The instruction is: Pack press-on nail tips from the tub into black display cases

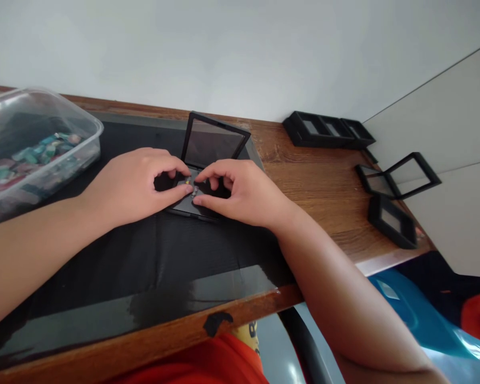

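Observation:
An open black display case [214,143] with a clear film lid stands hinged up on the black mat [152,256]. Its lower half lies flat under my fingers. My left hand [138,184] and my right hand [234,192] meet over that lower half, thumbs and forefingers pinching a small shiny object [192,189] between them. The object is tiny and mostly hidden by my fingertips.
A clear plastic tub [36,149] with several small colourful pieces sits at the left. Black display cases lie stacked at the back right [328,129], one stands open [398,176] and one shut [392,220] near the wooden table's right edge. A blue chair [420,314] is below.

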Motion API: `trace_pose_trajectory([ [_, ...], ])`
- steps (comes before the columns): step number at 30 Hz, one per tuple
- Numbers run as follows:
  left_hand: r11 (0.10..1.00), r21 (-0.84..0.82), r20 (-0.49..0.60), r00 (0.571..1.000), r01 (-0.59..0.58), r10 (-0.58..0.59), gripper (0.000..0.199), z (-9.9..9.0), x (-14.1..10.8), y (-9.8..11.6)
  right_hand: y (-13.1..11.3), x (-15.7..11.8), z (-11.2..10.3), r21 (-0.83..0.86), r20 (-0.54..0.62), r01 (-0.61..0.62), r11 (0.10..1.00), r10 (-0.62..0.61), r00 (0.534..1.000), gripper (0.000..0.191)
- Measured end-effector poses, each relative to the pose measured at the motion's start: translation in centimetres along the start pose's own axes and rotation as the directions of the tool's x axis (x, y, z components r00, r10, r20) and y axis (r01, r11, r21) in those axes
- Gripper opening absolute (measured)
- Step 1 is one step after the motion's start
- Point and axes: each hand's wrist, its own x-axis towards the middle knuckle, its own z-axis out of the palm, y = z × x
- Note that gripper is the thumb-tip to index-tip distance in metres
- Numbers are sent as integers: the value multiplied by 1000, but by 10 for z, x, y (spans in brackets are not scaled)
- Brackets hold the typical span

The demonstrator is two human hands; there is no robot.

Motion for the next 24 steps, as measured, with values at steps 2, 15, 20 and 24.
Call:
trace_pose_trajectory([
  [2,1000,0,-1,1000,1,-1,45,0,0,0,-2,0,3,-26,-6,-40,999,40,999,27],
  [15,1000,4,10,1000,-3,3,47,-3,0,0,-13,0,12,-159,-37,-117,980,112,993,21],
  [20,1000,-26,-11,1000,10,-10,42,-2,1,1,-10,2,13,-156,-44,-105,982,100,994,23],
  [24,1000,-15,-38,999,21,-21,47,-5,0,8,-4,5,13,-116,-68,-102,988,95,993,24],
])
